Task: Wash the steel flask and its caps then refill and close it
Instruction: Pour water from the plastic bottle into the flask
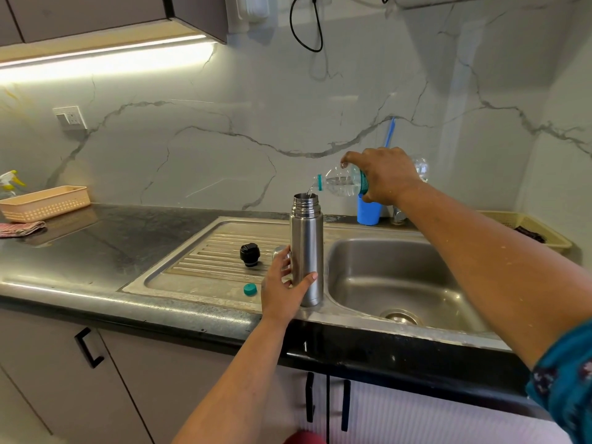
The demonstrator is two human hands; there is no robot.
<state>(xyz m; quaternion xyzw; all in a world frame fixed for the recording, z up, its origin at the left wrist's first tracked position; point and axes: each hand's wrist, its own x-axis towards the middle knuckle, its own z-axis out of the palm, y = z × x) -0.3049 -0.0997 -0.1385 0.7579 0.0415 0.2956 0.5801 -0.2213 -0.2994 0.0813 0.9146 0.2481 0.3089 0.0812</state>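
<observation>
Steel flask point(307, 251) upright, mouth up, left hand point(282, 288) gripping it, right hand point(382, 174) gripping tilted water bottle point(341, 182)

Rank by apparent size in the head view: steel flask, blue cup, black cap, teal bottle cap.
1. Tall steel flask
2. Blue plastic cup, partly hidden by the right hand
3. Black flask cap
4. Small teal bottle cap

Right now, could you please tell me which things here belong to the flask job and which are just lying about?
In use: steel flask, held by left hand; water bottle, tipped by right hand; black cap; teal bottle cap.

Lying about: peach basket, blue cup, cloth, spray bottle.
</observation>
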